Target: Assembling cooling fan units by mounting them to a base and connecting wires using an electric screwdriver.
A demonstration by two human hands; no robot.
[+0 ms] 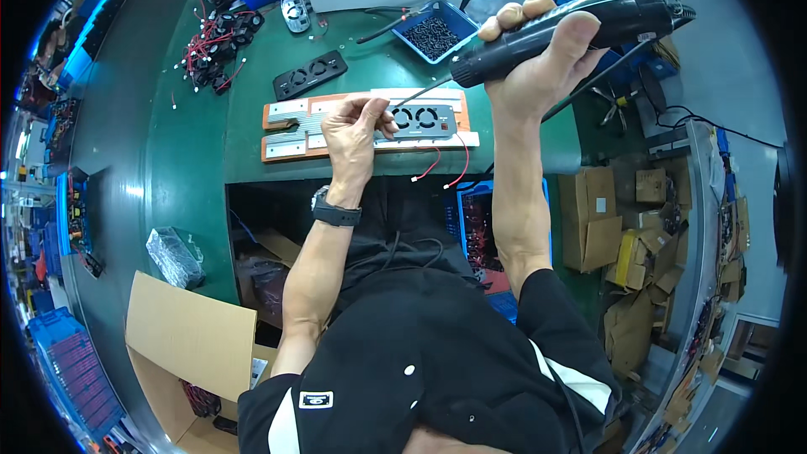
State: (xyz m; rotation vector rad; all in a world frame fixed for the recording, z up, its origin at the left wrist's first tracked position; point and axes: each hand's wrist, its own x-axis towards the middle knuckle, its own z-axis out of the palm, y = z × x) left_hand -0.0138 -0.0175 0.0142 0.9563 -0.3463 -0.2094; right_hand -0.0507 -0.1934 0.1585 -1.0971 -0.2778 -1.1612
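Observation:
My right hand [542,67] is wrapped round a black electric screwdriver [618,15], held tilted at the upper right. Its long thin bit [424,90] slants down toward the fingertips of my left hand [353,130]. The left fingers are pinched together near the bit's tip, and what they hold, if anything, is too small to make out. Beneath them lies a dark panel with two round fan openings [427,122], seated on an orange and silver fixture board [290,145]. Red wires [437,170] with white connectors trail from the panel's near edge.
A similar dark panel [311,74] lies beyond the fixture. Behind it are a blue tray [414,46] of black screws and a pile of small fans with red wires [214,46]. An opened cardboard box [189,328] stands at lower left; cartons [588,219] are stacked right.

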